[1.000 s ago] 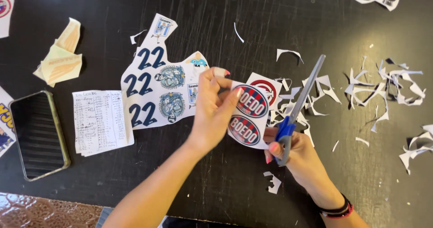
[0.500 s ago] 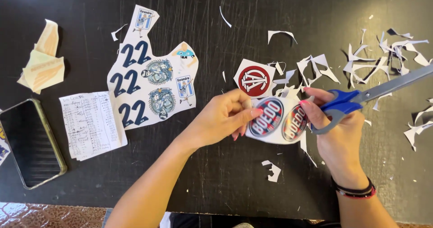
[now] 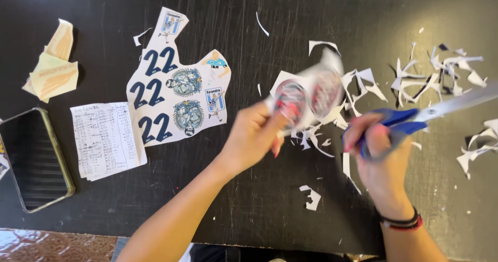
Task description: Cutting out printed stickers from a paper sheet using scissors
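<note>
Currently, cutting round stickers out of printed paper.

The left hand (image 3: 254, 137) is pinching a blurred white paper piece with two round red emblems (image 3: 306, 98) above the black wooden table (image 3: 249, 200), while the right hand (image 3: 381, 158) is gripping blue-handled metal scissors (image 3: 415, 118), fingers curled through the loops. Thin white paper scraps (image 3: 441, 72) are lying around; a larger glossy sticker sheet with dark blue numbers (image 3: 171, 98) is waiting uncut.

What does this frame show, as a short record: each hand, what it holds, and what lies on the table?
left hand: holds a blurred sticker cutout off the table
right hand: grips blue-handled scissors, blades pointing right
table: black, strewn with white paper scraps
sticker sheet: flat, left of the hands
handwritten note: beside the sheet
phone: far left, screen dark
</note>
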